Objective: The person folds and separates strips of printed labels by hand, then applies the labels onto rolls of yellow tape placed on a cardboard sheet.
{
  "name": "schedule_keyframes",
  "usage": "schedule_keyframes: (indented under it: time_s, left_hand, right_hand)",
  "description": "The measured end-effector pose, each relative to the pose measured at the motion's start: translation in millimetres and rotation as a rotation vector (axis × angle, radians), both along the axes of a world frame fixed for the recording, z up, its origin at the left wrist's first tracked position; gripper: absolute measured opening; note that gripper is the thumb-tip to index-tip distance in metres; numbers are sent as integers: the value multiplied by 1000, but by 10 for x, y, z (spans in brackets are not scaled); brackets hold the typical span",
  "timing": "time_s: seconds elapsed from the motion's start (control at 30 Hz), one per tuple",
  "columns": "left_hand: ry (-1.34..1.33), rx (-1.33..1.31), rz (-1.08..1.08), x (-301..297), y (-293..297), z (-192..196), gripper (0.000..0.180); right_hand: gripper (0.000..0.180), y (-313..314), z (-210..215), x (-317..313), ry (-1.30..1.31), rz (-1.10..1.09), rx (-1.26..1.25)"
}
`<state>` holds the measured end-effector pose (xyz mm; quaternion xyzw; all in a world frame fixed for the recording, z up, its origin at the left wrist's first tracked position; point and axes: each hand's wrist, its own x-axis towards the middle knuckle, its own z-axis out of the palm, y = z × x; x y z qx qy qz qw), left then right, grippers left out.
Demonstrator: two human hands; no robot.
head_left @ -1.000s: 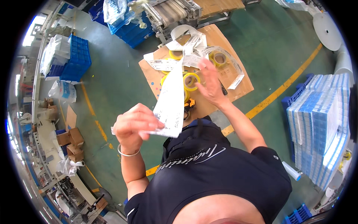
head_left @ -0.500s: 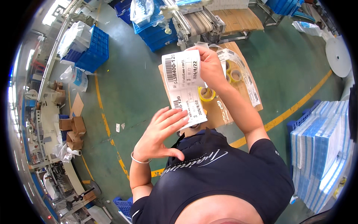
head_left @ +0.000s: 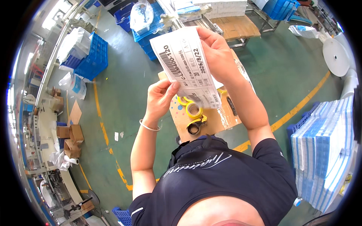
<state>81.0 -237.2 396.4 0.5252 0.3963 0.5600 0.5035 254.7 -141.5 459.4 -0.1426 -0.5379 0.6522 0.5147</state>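
Both hands are raised in front of the chest and clamped on one white printed label sheet (head_left: 186,66). Left hand (head_left: 160,98) pinches the sheet's lower left edge, thumb pressed against the paper and the fingers curled behind it; a thin bracelet (head_left: 149,127) circles that wrist. Right hand (head_left: 217,56) grips the sheet's upper right edge, fingers wrapped over the front and closed tight on the paper. The sheet hangs tilted between the two hands, its printed side toward the camera.

Below the hands sits a brown cardboard surface (head_left: 222,118). On it, just under the sheet's lower end, lie yellow tape rolls (head_left: 193,109), partly hidden by the paper, and nearer the body a black tape dispenser (head_left: 196,126). Beyond the right hand stands a metal table (head_left: 235,28). Well off past the left hand are blue crates (head_left: 92,58) on the green floor (head_left: 124,98). Far to the right of the right hand stand stacked blue-and-white packs (head_left: 324,143).
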Motion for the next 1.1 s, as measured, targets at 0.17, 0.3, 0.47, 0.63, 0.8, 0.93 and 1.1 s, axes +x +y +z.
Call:
schedule_keyframes:
  time_s: [0.17,0.3,0.47,0.63,0.8,0.93,1.1]
  left_hand:
    - [104,-2,29,69,16,84,30]
    - [309,323,347,116,49,186,36]
    - [60,98,207,57,19,249,30]
    - [151,110,259,26,4,229,31]
    - [-62,-47,95,146,-6,215,30]
    - [10,-73,136,191,4,141,20]
    - [114,-131,100,-64,-55,182,19]
  right_hand:
    - [39,-3,-72,92,-13,-100,136]
    - [32,-110,-103,83,-301,-349,351]
    - [28,-161,-212,42,-424,-516,738]
    - [25,-139,-237,14,-423,-568,816]
    - [18,-122,-140,-43,-323,-635,937]
    - [20,41,-141,27,-384,-770,1176]
    - [27,133,-91,200,-505,-853,1321]
